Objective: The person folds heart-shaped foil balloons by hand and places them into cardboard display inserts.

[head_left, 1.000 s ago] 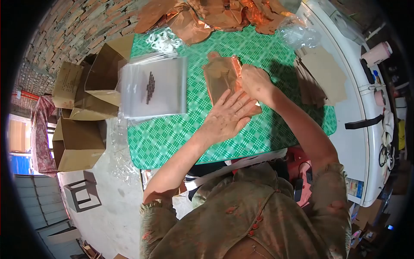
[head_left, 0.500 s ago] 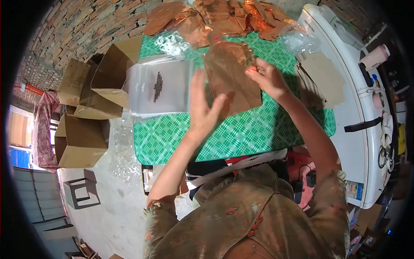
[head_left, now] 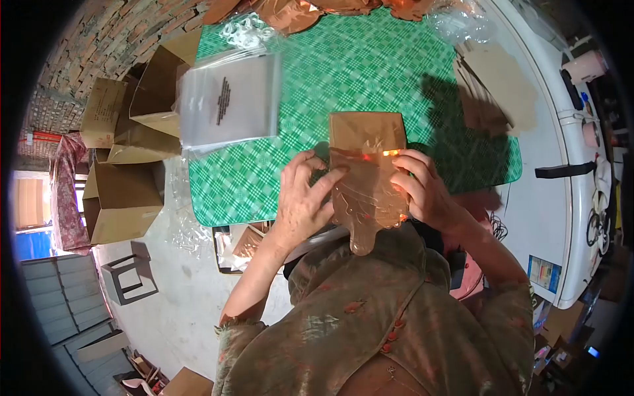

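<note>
A shiny copper-coloured foil piece [head_left: 370, 175] lies around a flat brown rectangular card or sheet near the table's front edge, its rounded tab hanging toward my body. My left hand [head_left: 305, 195] is at its left side, fingers curled with the fingertips touching the edge. On the right side my right hand [head_left: 426, 188] has its fingers bent and pressed on the foil's edge. A stack of clear plastic bags [head_left: 231, 102] with dark print lies to the left on the green checked table [head_left: 356, 59].
White stringy loops [head_left: 247, 32] and more copper foil [head_left: 284, 14] lie at the back. Grey-brown card sheets [head_left: 495, 89] sit at the right, beside a white appliance [head_left: 548, 218]. Cardboard boxes [head_left: 125, 198] and a grey frame [head_left: 130, 272] stand at the left.
The copper foil piece has come closer to my body and turned, its rounded tab now pointing toward me. Both hands have moved back with it, and my left hand's fingers have curled onto it.
</note>
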### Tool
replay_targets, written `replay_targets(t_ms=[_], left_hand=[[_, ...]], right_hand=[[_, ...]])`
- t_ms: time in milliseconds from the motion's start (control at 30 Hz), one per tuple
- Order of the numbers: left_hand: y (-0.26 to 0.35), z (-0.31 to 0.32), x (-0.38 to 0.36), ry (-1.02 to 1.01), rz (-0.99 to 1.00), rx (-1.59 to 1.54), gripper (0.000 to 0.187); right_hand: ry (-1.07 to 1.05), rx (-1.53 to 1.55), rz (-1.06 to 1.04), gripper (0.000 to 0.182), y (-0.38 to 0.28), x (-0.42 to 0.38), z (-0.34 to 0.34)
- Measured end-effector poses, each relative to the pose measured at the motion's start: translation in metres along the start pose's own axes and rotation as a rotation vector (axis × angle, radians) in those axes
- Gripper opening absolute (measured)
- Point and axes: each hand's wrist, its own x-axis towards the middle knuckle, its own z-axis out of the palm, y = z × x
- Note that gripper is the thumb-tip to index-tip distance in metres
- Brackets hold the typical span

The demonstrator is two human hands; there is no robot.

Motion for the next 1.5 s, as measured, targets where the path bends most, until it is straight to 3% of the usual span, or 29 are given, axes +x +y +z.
replay_targets(t_ms=[100,133,367,800,1033,1300,1500], left_hand=[[0.01,-0.002,-0.007,-0.029,0.053,0.064,0.05],[0.011,-0.001,-0.008,-0.028,0.065,0.077,0.041],[0.015,0.007,-0.01,-0.14,0.167,0.014,0.035],[0.015,0.017,-0.013,-0.102,0.257,0.069,0.042],[0.014,0.018,-0.015,-0.113,0.176,-0.011,0.039],[0.013,0.021,-0.016,0.006,0.155,-0.024,0.033],[0.02,0.01,-0.011,-0.042,-0.046,-0.139,0.02]], right_hand=[[-0.046,0.008,0.047,0.047,-0.01,-0.011,-0.009],[-0.023,-0.006,0.016,0.046,-0.011,-0.015,-0.009],[0.022,-0.139,-0.104,0.036,-0.007,-0.047,0.001],[0.108,-0.098,-0.045,0.043,-0.001,-0.052,0.01],[0.07,0.007,0.066,0.042,-0.01,-0.03,0.0],[0.04,-0.023,0.018,0.037,-0.004,-0.029,-0.003],[0.064,0.065,0.113,0.024,-0.001,-0.018,-0.003]])
